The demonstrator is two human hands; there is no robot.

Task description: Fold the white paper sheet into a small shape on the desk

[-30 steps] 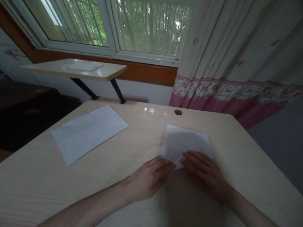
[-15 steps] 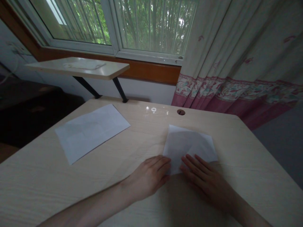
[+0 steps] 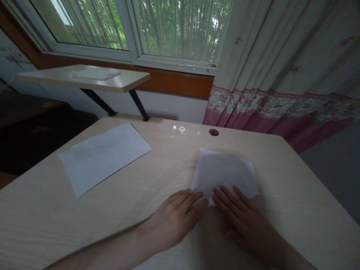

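Note:
A folded white paper (image 3: 225,168) lies on the pale wooden desk (image 3: 126,195), right of the middle. My left hand (image 3: 180,213) rests at its lower left corner, fingers bent, with fingertips and thumb on the paper's near edge. Flat on the near part of the paper is my right hand (image 3: 242,215), its fingers stretched out and slightly apart. The two hands are close together without touching. Part of the paper's near edge is hidden under the fingers.
Another white sheet (image 3: 105,157) lies at the left of the desk. A raised shelf (image 3: 123,84) on black legs stands at the back left. Behind the desk are a window and a curtain (image 3: 253,101). A round cable hole (image 3: 214,132) is near the back edge.
My left hand has shifted slightly, its thumb now reaching further right along the paper's near edge. My right hand has stayed nearly in place, with its thumb more visible. The view has shifted slightly.

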